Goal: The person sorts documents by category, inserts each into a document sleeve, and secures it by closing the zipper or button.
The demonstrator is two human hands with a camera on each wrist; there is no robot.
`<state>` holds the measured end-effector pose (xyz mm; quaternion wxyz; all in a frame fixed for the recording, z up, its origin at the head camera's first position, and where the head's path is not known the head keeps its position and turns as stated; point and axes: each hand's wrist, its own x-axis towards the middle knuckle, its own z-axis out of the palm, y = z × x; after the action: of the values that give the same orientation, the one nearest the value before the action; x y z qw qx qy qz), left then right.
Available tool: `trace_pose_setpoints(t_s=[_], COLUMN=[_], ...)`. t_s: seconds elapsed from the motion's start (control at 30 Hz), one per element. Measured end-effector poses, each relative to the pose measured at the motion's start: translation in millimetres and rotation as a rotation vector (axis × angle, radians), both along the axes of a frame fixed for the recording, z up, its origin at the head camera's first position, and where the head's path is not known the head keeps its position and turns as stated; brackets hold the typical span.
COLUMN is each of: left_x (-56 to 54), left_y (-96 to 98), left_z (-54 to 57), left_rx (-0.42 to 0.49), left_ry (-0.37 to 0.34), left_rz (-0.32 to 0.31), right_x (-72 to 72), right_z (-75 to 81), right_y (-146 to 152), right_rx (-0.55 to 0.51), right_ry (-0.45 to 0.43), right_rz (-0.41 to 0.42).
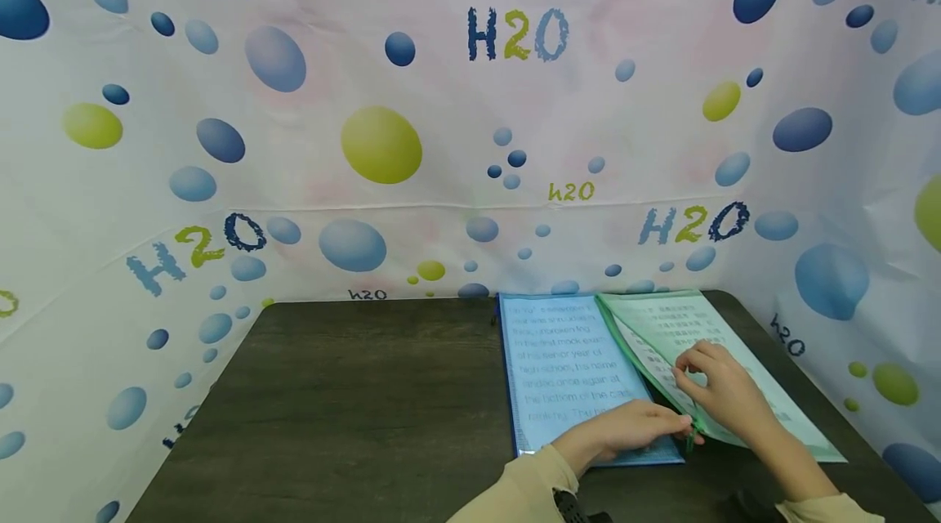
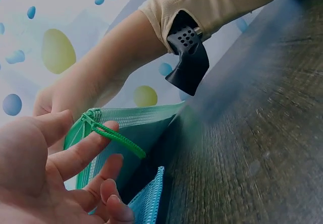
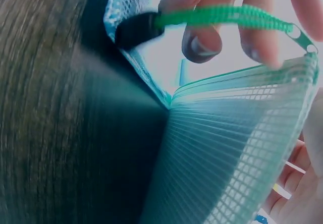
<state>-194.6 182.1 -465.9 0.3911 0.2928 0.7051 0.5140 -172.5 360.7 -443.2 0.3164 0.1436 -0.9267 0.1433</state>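
Note:
A green mesh zip pouch (image 1: 764,376) with printed sheets in it lies at the right, its near left corner raised off the table. My left hand (image 1: 632,429) holds that corner, thumb and fingers about it. A green zipper pull cord (image 2: 118,137) hangs across the fingers in the left wrist view. Above the pouch, my right hand (image 1: 724,388) has its thumb and index finger brought together at the pouch's left edge; their tips partly hide what they pinch. A blue mesh pouch (image 1: 566,359) with a sheet of handwriting-style text lies under my left hand, partly beneath the green one.
Both pouches rest on a dark wood-grain table (image 1: 367,392). Behind and beside it hangs a white cloth (image 1: 441,98) printed with blue and green dots. A black wrist camera mount (image 2: 189,52) shows at the right sleeve.

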Motion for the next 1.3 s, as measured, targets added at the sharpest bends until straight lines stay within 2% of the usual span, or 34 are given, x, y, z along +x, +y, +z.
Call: trace_pose_setpoints(t_s=[0.17,0.33,0.53,0.63,0.73,0.8,0.87,0.9,0.93,0.97,1.07,1.1,1.13,1.2,1.3], left_x=[1.3,1.5,1.7,2.5,3.4,3.8,3.9,3.8,3.7,3.5,3.0,3.0,3.0,3.1,2.5], left_y=[-2.1,-2.0,0.7,2.8,5.4,6.9,7.7,7.8,7.8,7.7,8.4,9.0,9.9,11.7,14.2], left_z=[-1.5,-2.4,-2.5,-1.0,1.2,2.5,3.4,3.9,4.2,4.4,5.5,6.0,6.3,7.1,6.8], left_rx=[0.081,0.106,0.104,0.112,0.114,0.114,0.117,0.118,0.12,0.119,0.102,0.092,0.079,0.061,0.059], left_ry=[-0.026,-0.06,-0.067,-0.088,-0.13,-0.162,-0.179,-0.182,-0.183,-0.181,-0.178,-0.18,-0.179,-0.195,-0.248], left_rz=[-0.03,0.004,0.048,0.068,0.095,0.111,0.113,0.11,0.106,0.102,0.103,0.109,0.115,0.126,0.132], right_x=[0.0,5.3,19.0,29.1,41.1,49.5,56.7,59.6,61.5,62.6,63.2,63.3,63.3,65.0,68.1], right_z=[2.1,2.7,1.2,0.3,-0.4,-0.2,1.0,1.0,0.0,-1.3,-7.3,-10.4,-13.4,-18.4,-26.5], right_y=[0,2,13,18,25,30,36,40,45,51,65,68,71,71,70], right_rx=[0.012,0.005,-0.097,-0.182,-0.278,-0.368,-0.481,-0.553,-0.641,-0.748,-1.132,-1.232,-1.3,-1.37,-1.346], right_ry=[-0.004,-0.045,-0.068,-0.113,-0.228,-0.338,-0.486,-0.555,-0.621,-0.7,-0.978,-1.094,-1.205,-1.387,-1.503], right_rz=[0.016,0.006,-0.023,-0.041,-0.097,-0.116,-0.104,-0.056,0.033,0.157,0.705,0.881,1.022,1.203,1.254])
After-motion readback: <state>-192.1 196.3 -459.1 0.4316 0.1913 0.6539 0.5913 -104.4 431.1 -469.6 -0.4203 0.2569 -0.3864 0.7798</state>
